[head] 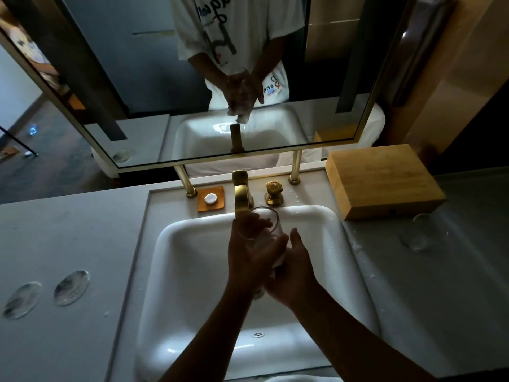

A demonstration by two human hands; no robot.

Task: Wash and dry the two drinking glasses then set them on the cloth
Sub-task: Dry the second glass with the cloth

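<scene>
Clear glass, a drinking tumbler (261,224), is held tilted over the white basin (192,271), just below the brass tap (242,194) — the left hand (248,257) is wrapped round it, fingers closed, while the right hand (292,274) is cupped against its base. A second clear glass (422,232) is seen standing on the grey worktop (440,299) — beside the wooden box (382,183).

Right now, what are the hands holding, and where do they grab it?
A clear drinking glass over the sink. The left hand wraps its side, fingers near the rim; the right hand cups its lower part.
</scene>
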